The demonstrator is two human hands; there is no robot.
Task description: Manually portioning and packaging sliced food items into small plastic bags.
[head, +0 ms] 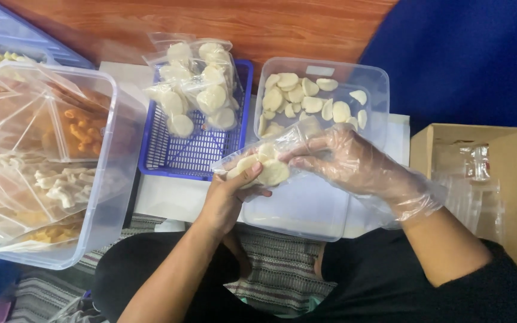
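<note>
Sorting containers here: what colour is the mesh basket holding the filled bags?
Blue basket, clearest in the head view.

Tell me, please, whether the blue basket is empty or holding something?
Holding something: the blue basket has several filled clear packets of pale round crackers piled at its far end; its near end shows bare mesh.

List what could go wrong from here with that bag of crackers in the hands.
The small clear bag looks full and its mouth is open at the gloved right hand, so pale round crackers may slip out. The bare left hand pinches the bag from below; squeezing could crack them.
</note>
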